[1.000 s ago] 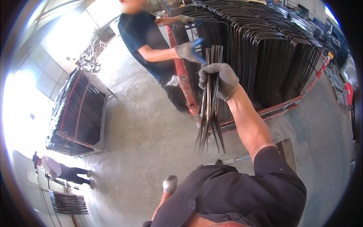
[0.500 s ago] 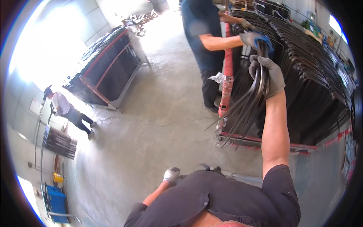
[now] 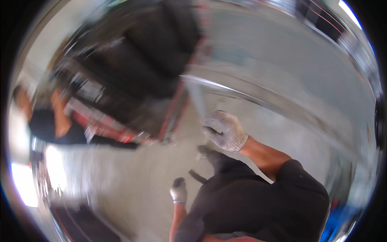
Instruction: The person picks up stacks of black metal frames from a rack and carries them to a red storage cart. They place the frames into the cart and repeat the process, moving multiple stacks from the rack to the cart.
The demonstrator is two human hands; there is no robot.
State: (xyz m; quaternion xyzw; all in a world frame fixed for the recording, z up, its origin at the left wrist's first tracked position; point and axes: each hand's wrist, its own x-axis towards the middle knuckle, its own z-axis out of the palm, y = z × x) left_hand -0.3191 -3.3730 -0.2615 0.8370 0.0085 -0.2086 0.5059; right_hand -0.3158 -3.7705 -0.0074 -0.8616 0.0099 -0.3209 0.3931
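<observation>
My right hand (image 3: 226, 130), in a pale grey knit glove, is in front of my body over the floor. Its fingers are loosely curled, with a gap between thumb and fingers, and nothing shows in it. My left hand (image 3: 178, 190), gloved too, hangs low beside my body; its fingers are blurred. Nearest to the right hand, a thin metal rail (image 3: 225, 86) runs beyond it. At the upper left stands a rack of dark strips (image 3: 137, 52) with a red-wrapped frame (image 3: 173, 115), smeared by motion and apart from both hands.
A co-worker (image 3: 50, 121) in dark clothes is at the left end of the rack, arms toward it. Another dark rack (image 3: 84, 224) lies at the lower left. A blue object (image 3: 336, 222) is at the lower right. Concrete floor (image 3: 137, 173) lies between.
My right hand has let go of the dark strips and come down near my body. The view has turned right, so the rack and co-worker now appear farther left.
</observation>
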